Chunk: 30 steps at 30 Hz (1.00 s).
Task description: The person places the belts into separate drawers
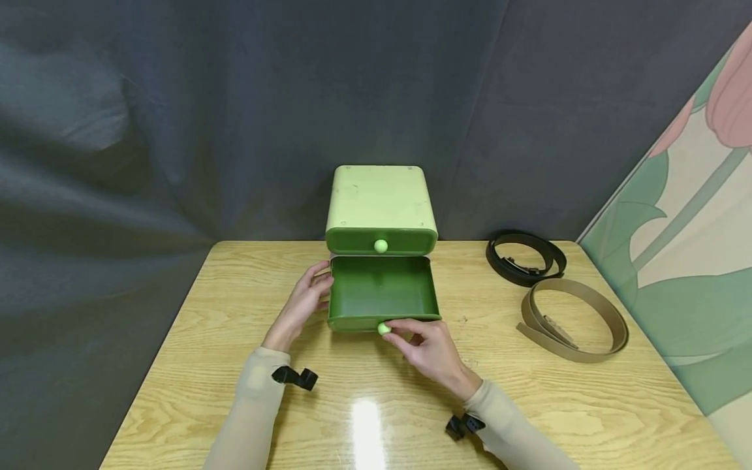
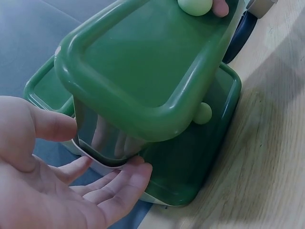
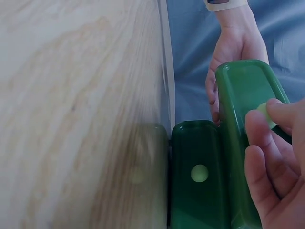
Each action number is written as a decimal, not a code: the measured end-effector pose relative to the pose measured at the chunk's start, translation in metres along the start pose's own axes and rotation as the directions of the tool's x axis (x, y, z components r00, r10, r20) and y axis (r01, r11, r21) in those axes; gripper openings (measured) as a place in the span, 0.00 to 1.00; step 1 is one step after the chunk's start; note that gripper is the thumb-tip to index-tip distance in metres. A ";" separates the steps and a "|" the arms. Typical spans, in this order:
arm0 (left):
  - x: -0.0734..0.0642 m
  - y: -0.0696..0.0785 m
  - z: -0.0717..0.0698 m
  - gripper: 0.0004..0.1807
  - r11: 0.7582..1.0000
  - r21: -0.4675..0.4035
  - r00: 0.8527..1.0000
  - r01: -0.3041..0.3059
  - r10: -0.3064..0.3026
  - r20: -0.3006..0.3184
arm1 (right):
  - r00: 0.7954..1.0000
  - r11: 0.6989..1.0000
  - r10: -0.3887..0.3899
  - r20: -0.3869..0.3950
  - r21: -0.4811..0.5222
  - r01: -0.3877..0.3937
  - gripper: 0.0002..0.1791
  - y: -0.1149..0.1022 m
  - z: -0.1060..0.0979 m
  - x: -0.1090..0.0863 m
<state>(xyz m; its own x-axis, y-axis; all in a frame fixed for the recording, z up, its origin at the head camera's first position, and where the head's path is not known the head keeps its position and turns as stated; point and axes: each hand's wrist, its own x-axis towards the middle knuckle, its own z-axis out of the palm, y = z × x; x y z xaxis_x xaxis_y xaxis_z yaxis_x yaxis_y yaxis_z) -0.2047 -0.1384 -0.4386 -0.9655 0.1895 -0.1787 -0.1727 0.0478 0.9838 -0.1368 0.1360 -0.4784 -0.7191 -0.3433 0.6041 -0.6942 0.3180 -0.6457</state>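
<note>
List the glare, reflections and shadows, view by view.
Head: white glare on the table, bottom centre; left wrist: pale sheen along the open drawer front's rim, the left hand partly mirrored in the drawer's side, soft shadow on the table at upper right; right wrist: the lower drawer faintly mirrored in the table.
</note>
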 end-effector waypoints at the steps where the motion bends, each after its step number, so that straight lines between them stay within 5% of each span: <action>1: 0.000 0.000 0.000 0.33 1.000 0.004 1.000 0.000 0.000 0.000 | 1.000 1.000 0.007 0.004 0.000 -0.007 0.10 -0.001 0.000 0.000; 8: 0.001 0.000 -0.001 0.33 1.000 0.009 1.000 -0.004 0.004 -0.002 | 0.996 0.997 0.080 0.040 -0.011 -0.080 0.11 -0.009 -0.004 -0.002; 21: -0.001 -0.002 -0.002 0.33 1.000 0.030 1.000 0.004 -0.005 0.012 | 0.997 0.999 0.041 0.069 -0.017 -0.040 0.08 -0.024 -0.024 -0.002; 30: -0.001 -0.002 -0.003 0.34 0.998 0.062 0.999 -0.003 0.000 0.034 | 0.996 0.999 0.034 -0.085 0.007 -0.033 0.10 -0.027 -0.056 0.008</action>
<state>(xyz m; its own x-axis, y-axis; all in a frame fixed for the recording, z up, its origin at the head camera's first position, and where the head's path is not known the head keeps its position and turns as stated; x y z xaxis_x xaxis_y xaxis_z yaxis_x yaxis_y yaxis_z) -0.2036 -0.1422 -0.4405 -0.9584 0.2228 -0.1786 -0.1577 0.1084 0.9815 -0.1257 0.1738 -0.4304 -0.7421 -0.2563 0.6193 -0.6697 0.3227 -0.6689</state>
